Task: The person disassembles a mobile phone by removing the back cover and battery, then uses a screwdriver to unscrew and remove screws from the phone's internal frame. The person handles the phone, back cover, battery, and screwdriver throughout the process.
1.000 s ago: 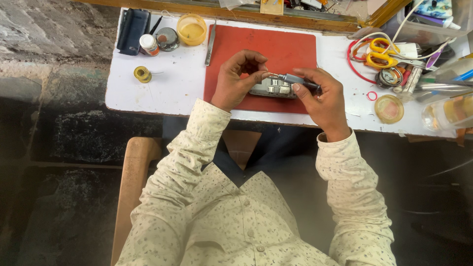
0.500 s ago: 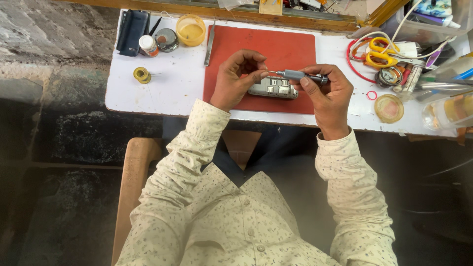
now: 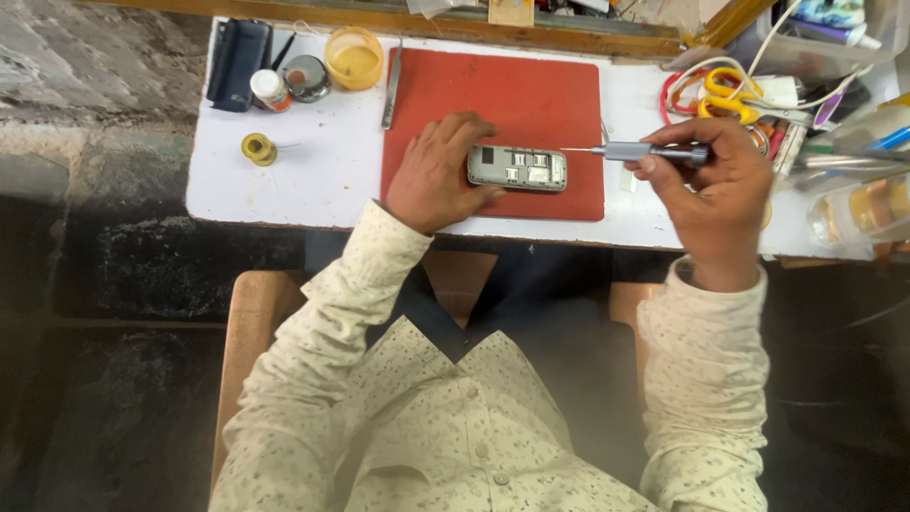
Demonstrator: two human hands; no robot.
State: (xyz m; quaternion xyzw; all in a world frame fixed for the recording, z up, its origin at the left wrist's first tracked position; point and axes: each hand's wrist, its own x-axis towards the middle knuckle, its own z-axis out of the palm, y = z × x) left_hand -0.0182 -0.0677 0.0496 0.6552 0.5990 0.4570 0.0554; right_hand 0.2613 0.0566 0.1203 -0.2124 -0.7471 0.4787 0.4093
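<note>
A small grey phone with its back cover off lies on a red mat on a white table. My left hand rests on the mat and steadies the phone's left end with fingers and thumb. My right hand hovers over the table's right side, gripping a slim grey screwdriver. The screwdriver's thin tip points left, just short of the phone's right end.
Metal tweezers lie along the mat's left edge. A yellow cup, small jars, a dark pouch and a solder spool sit at the left. Yellow-handled scissors, red cable and clear containers crowd the right.
My right hand has drawn away to the right with the screwdriver, off the phone. The left hand now lies flatter beside the phone, which rests on the mat.
</note>
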